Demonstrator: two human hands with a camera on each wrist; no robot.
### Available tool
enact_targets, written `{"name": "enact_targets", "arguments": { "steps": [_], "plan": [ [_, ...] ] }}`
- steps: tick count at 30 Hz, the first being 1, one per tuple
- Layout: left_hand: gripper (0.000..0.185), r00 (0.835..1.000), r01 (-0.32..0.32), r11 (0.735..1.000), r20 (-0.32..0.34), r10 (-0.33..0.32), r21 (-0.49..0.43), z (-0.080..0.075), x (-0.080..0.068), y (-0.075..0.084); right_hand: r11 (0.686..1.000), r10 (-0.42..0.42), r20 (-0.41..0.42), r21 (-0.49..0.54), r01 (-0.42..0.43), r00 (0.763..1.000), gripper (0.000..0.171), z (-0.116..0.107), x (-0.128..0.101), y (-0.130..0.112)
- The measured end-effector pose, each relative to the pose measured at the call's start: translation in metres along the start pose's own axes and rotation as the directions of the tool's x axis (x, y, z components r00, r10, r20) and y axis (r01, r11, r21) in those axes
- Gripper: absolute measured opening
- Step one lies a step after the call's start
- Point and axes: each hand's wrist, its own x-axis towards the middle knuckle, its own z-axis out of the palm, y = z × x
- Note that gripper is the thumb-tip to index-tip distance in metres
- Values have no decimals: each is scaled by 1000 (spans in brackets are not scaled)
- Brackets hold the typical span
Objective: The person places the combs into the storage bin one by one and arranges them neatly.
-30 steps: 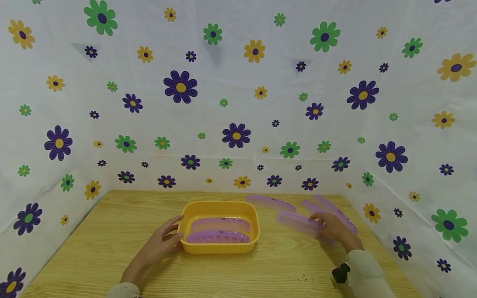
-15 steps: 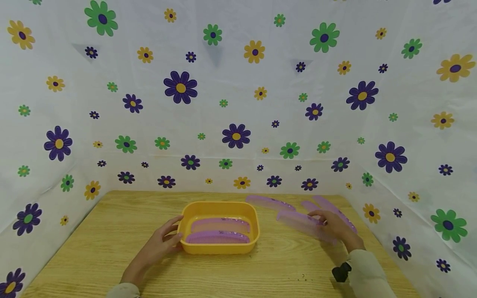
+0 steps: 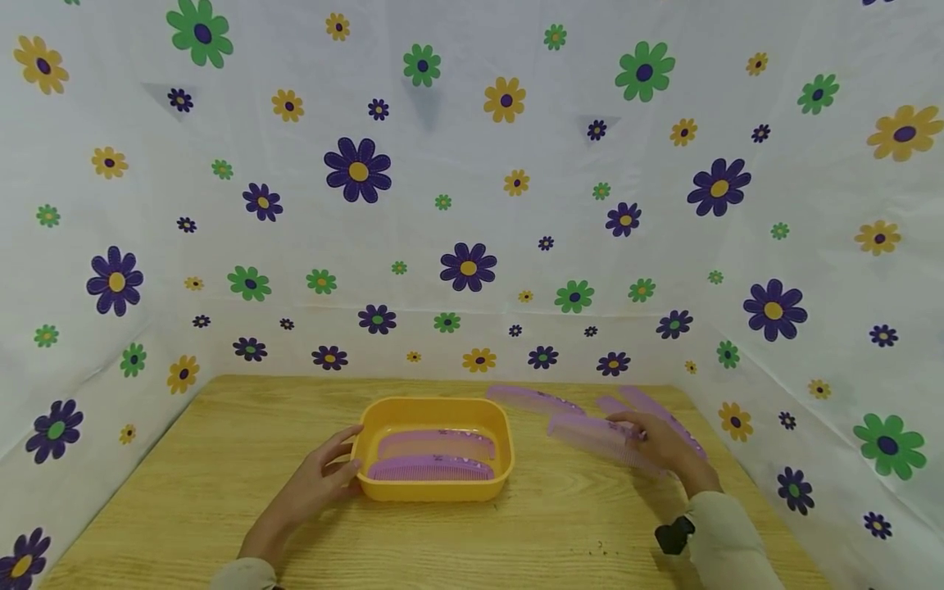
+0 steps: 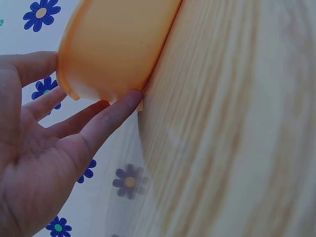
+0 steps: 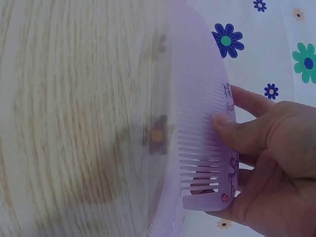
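Observation:
In the head view a yellow plastic tub (image 3: pixel 435 492) stands on the table. Two purple combs lie inside it, a nearer comb (image 3: pixel 431 469) and a farther comb (image 3: pixel 438 445). My left hand (image 3: pixel 328 471) touches the tub's left end; the left wrist view shows its fairly straight fingers against the tub's outer wall (image 4: pixel 116 49). To the right, my right hand (image 3: pixel 667 451) pinches another purple comb (image 3: pixel 590 436) near its decorated end. In the right wrist view the thumb lies across this comb (image 5: pixel 197 94), teeth towards the table, with other fingers behind it.
Beyond the right hand lie more purple combs: one comb (image 3: pixel 533 400) behind the tub's right corner, a long comb (image 3: pixel 667 422) along the right, and a partly hidden comb (image 3: pixel 610 405) between. Flower-patterned white sheeting (image 3: pixel 472 205) encloses the wooden table (image 3: pixel 442 545) behind and at both sides.
The comb in my right hand has turned slightly, its toothed side showing more than a second ago. The right fingers have shifted a little along it. The left hand and tub stay put.

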Motion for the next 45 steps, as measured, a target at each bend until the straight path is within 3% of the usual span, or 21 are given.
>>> {"name": "enact_targets", "arguments": {
  "steps": [22,36,45],
  "plan": [
    [64,1000,9,1000,-4,-9,-8,1,1,2,998,-4,-14,-59,4,1000,39,-8,6,-9],
    [62,1000,4,1000,-8,-4,5,0,0,1,999,-46,-18,-17,46,999,42,-11,14,-22],
    [63,1000,-5,1000,2,5,-2,0,0,0,1000,-14,3,-8,14,1000,42,-12,16,-32]
  ]
}}
